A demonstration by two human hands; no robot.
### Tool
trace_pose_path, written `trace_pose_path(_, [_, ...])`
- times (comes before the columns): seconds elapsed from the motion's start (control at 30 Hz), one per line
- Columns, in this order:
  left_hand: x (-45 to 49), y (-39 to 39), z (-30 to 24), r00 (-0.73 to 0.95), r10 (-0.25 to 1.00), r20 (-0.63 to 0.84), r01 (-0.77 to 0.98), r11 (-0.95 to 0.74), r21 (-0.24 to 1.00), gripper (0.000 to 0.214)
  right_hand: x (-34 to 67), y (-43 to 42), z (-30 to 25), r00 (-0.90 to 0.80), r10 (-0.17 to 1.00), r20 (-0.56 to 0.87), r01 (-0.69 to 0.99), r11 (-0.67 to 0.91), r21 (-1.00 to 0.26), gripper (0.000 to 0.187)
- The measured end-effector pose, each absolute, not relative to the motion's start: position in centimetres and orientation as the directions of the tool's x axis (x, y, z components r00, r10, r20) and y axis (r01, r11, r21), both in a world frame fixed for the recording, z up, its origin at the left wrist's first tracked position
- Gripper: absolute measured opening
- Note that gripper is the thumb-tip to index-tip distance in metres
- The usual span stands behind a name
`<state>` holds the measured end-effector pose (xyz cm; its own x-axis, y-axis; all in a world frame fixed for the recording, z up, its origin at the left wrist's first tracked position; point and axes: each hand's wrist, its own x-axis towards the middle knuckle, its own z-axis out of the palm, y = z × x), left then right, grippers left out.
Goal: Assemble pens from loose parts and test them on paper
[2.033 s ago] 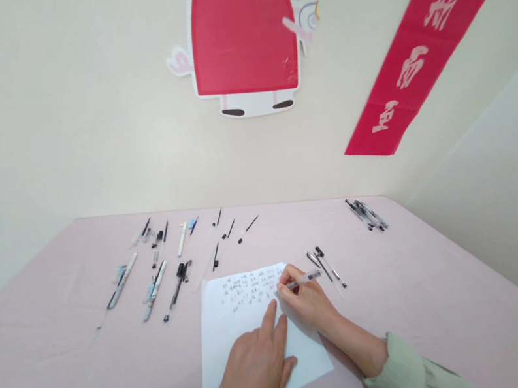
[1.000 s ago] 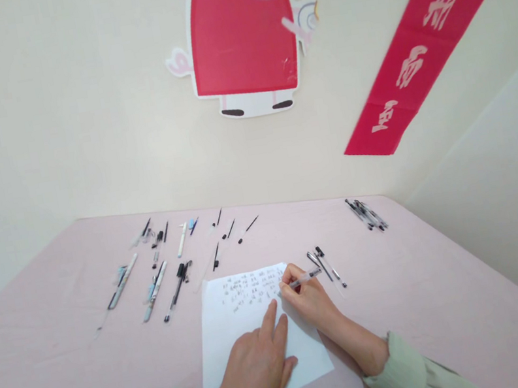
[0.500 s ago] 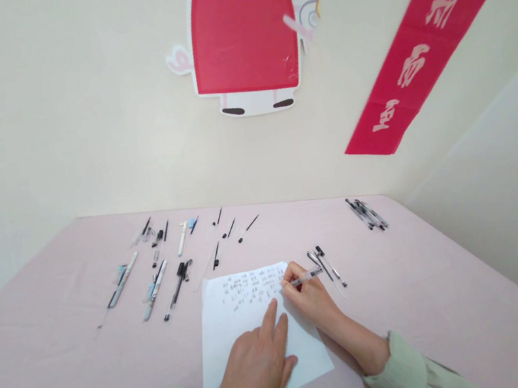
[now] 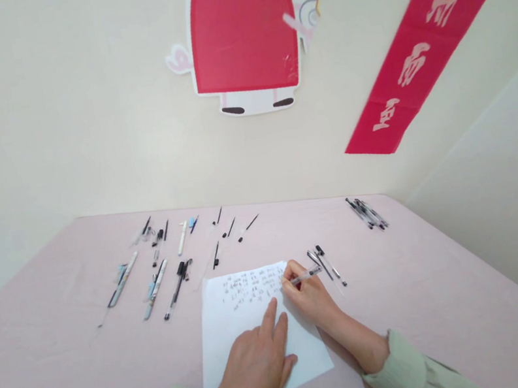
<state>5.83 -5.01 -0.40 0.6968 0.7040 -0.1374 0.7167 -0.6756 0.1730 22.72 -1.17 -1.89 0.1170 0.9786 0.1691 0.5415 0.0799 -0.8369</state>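
Note:
A white sheet of paper (image 4: 235, 333) with several lines of small handwriting at its top lies on the pink table (image 4: 70, 371). My left hand (image 4: 258, 369) rests flat on the sheet's lower part, fingers stretched out. My right hand (image 4: 310, 298) is closed on a clear pen (image 4: 307, 274), whose tip touches the paper at its upper right corner. Both wrists wear pale green sleeves.
Several pens and pen parts (image 4: 161, 263) lie spread over the table's far left. Two pens (image 4: 327, 262) lie just right of my right hand. A bundle of black pens (image 4: 366, 213) sits at the far right corner. A cream wall with a red cartoon figure (image 4: 245, 37) stands behind.
My right hand with the pen has crept slightly right along the writing line. My left hand has stayed flat on the paper.

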Motion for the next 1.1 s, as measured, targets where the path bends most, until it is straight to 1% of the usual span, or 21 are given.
trace_pose_path(0.07, [5.8, -5.0, -0.3, 0.695, 0.705, -0.142, 0.718, -0.674, 0.171, 0.053, 23.0, -1.1, -2.1, 0.147, 0.974, 0.173, 0.515, 0.074, -0.854, 0.013])
trace_pose_path(0.17, [5.9, -5.0, -0.1, 0.692, 0.707, -0.146, 0.722, -0.671, 0.167, 0.053, 23.4, -0.9, -2.2, 0.249, 0.952, 0.176, 0.441, 0.050, -0.896, 0.018])
trace_pose_path(0.23, [5.9, -5.0, 0.0, 0.692, 0.707, -0.149, 0.722, -0.671, 0.170, 0.052, 23.6, -0.8, -2.2, 0.268, 0.945, 0.185, 0.428, 0.056, -0.902, 0.021])
trace_pose_path(0.4, [5.4, -5.1, 0.0, 0.692, 0.705, -0.155, 0.720, -0.663, 0.204, 0.056, 23.4, -1.0, -1.7, 0.241, 0.950, 0.199, 0.450, 0.072, -0.890, 0.020])
trace_pose_path(0.57, [4.6, -5.5, -0.5, 0.751, 0.652, -0.102, 0.648, -0.700, 0.301, 0.072, 23.4, -1.1, -1.7, 0.220, 0.958, 0.184, 0.437, 0.072, -0.897, 0.019])
trace_pose_path(0.67, [4.4, -5.7, -0.7, 0.747, 0.657, -0.096, 0.649, -0.691, 0.318, 0.072, 23.4, -1.2, -1.6, 0.193, 0.967, 0.165, 0.393, 0.078, -0.916, 0.020])
trace_pose_path(0.8, [4.4, -5.7, -0.7, 0.753, 0.654, -0.070, 0.638, -0.701, 0.319, 0.071, 22.7, -1.1, -0.4, 0.146, 0.973, 0.181, 0.368, 0.116, -0.922, 0.024])
trace_pose_path(0.87, [4.3, -5.7, -0.6, 0.753, 0.655, -0.061, 0.637, -0.704, 0.314, 0.071, 22.0, -0.8, 0.4, 0.093, 0.986, 0.142, 0.374, 0.097, -0.922, 0.024])
trace_pose_path(1.0, [4.3, -5.7, -0.3, 0.750, 0.659, -0.058, 0.641, -0.702, 0.310, 0.070, 19.6, -0.2, 1.0, -0.001, 1.000, 0.027, 0.294, 0.027, -0.956, 0.014])
trace_pose_path(1.07, [4.4, -5.7, -0.1, 0.750, 0.658, -0.071, 0.642, -0.698, 0.317, 0.070, 18.5, 0.1, 0.5, 0.012, 0.999, 0.034, 0.260, 0.030, -0.965, 0.008])
trace_pose_path(1.1, [4.4, -5.7, 0.0, 0.748, 0.659, -0.081, 0.645, -0.693, 0.324, 0.069, 18.1, 0.2, 0.1, 0.032, 0.998, 0.045, 0.263, 0.035, -0.964, 0.009])
